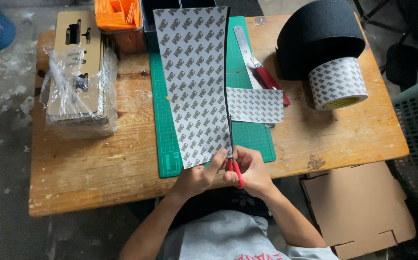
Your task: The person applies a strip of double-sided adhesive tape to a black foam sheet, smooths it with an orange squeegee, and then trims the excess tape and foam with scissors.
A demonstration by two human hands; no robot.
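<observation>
right now your left hand (197, 177) pinches the near left corner of the long patterned sheet (197, 82), thumb on top, low in the middle of the frame. your right hand (250, 169) is clenched around the red handles of the scissors (234, 172), at the sheet's near right corner, where its dark edge runs up the frame. the sheet is grey-white with rows of small dark marks and reaches from your hands up to the top centre, lying over the green cutting mat (252, 137) on the wooden desk (98, 163). just right of it a smaller cut piece (255, 105) of the same pattern rests on the mat, beside a metal ruler (244, 50) and a red-handled tool (271, 83). at the upper right stand a big black roll (317, 33) and, touching it, a roll of the patterned tape (338, 83). at the upper left sits a stack of tan cut boards in clear plastic wrap (79, 77), with an orange box (118, 17) beside it at the top. flat brown cardboard (358, 207) lies on the floor at the lower right.
</observation>
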